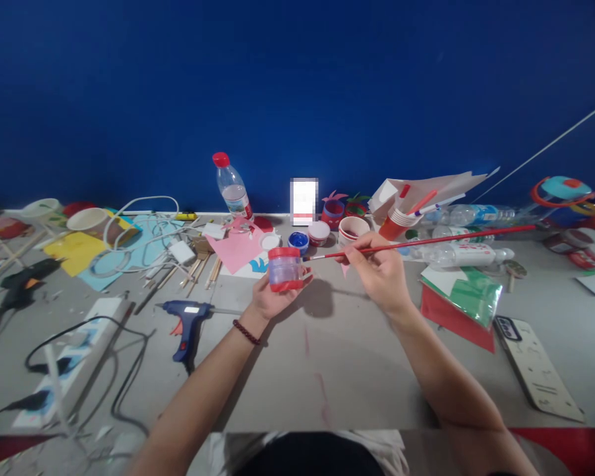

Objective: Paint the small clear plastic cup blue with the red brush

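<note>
While the left hand (270, 299) supports a small cylindrical container (284, 270) from beneath and behind, the right hand (379, 268) grasps a slender red paintbrush (456, 239) between thumb and fingers, pencil fashion. Neither of the two hands is free. The container is raised above the counter (377, 377), roughly central and in front of the paint supplies; it shows red bands at top and bottom and a bluish-violet middle.

The brush tip lies at the container's right side; whether bristles and wall are in contact cannot be determined at this size. The step in hand is judged to be the brushing of colour onto the container's wall, with the middle band apparently the part being worked. Whether its coating is complete cannot be established.

In this inspector's judgement, the next move calls for a steady left hold, light brush pressure and a small turn of the container to present any uncovered wall. Should the bristles need recharging, an open jar of blue paint (298, 239) stands just beyond the container, beside a pale-topped jar (318, 230) and near a paper cup (353, 228).
</note>
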`<state>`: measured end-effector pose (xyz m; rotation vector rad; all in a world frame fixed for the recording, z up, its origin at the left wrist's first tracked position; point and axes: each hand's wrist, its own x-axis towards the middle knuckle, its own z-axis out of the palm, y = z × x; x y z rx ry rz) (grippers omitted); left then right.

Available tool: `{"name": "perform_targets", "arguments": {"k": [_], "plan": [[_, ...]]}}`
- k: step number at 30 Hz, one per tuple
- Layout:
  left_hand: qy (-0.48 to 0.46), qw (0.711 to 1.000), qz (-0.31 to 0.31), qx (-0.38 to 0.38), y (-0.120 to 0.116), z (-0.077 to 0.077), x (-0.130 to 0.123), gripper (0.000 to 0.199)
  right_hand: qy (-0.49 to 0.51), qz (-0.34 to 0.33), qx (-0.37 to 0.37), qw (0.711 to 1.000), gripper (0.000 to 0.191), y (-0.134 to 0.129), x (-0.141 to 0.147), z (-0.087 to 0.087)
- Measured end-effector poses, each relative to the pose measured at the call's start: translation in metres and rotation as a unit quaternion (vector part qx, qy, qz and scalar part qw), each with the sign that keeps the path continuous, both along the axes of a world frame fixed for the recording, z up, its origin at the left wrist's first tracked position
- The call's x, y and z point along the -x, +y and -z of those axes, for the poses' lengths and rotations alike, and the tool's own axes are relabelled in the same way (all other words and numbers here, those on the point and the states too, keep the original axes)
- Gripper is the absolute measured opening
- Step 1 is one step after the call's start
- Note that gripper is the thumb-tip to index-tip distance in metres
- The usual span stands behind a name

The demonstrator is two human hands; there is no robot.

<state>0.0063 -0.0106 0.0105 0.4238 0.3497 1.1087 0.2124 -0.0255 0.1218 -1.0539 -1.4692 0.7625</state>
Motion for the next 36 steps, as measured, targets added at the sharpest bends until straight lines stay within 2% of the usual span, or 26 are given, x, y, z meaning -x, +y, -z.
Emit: {"name": "perform_targets", "arguments": {"k": [3, 7, 11, 18, 25, 28, 36], "plan": [[-0.005, 1.0, 0.004, -0.001, 0.0, 0.0, 0.001, 0.055, 0.044, -0.005, 0.003, 0.999, 0.017, -0.002, 0.002, 0.001], [-0.014, 1.0, 0.001, -0.001, 0.0, 0.003, 0.001, 0.049, 0.097, -0.046, 0.02, 0.994, 0.014, -0.006, 0.008, 0.006], [-0.018, 1.0, 0.01, -0.003, 0.001, 0.007, 0.001, 0.048, 0.09, -0.072, 0.028, 0.993, 0.016, -0.009, 0.013, 0.007], [-0.003, 1.0, 0.002, -0.009, 0.004, 0.011, 0.001, 0.054, 0.058, -0.059, 0.037, 0.996, 0.022, -0.005, 0.01, 0.004], [-0.002, 0.999, -0.028, 0.016, 0.002, 0.003, 0.002, 0.054, 0.016, -0.026, 0.041, 0.999, 0.025, -0.004, 0.005, 0.005], [-0.001, 0.999, -0.03, 0.024, 0.002, 0.0, 0.003, 0.057, 0.034, -0.012, 0.025, 0.999, 0.027, -0.003, 0.004, 0.003], [-0.002, 0.999, -0.039, 0.016, 0.003, 0.004, 0.001, 0.054, 0.092, -0.073, 0.043, 0.992, 0.021, -0.008, 0.009, 0.006]]}}
